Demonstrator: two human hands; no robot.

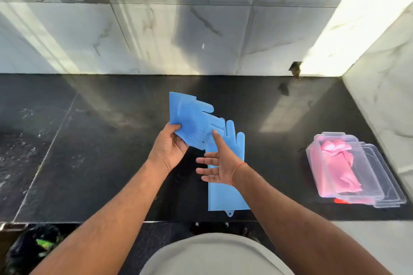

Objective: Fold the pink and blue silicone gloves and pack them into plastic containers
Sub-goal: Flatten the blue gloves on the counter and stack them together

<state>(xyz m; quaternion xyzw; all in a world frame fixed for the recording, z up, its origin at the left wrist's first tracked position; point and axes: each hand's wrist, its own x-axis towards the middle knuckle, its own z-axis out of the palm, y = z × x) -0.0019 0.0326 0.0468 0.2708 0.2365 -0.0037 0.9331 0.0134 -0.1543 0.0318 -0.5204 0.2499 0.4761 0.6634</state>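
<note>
A black stone counter point(93, 163) was seen to fill the middle of the view, backed by a wall of white marbled tiles point(201, 29) and closed on the right by a second tiled wall point(384, 100). A flat blue glove point(225, 190) was laid lengthwise on the counter near its front edge, cuff toward the person and fingers pointing to the back wall, with a small hanging tab at the cuff. At the right end of the counter, well apart from it, a clear plastic container point(328, 187) was set, and a folded pink glove point(335, 169) was held inside it; further clear container pieces point(388, 194) were stacked under and beside it, though how many could not be told.

A second blue glove point(190, 116) was lifted above the counter, its bristled palm turned toward the camera and its fingers overlapping the fingertips of the flat one. It was gripped at its lower edge by the left hand point(168, 148), thumb curled over the front and fingers behind. The right hand point(220, 165) was held spread, fingers straight and nothing grasped, with only the thumb tip laid against the lifted glove. A thin red thread point(238, 168) was worn on the right wrist.
</note>
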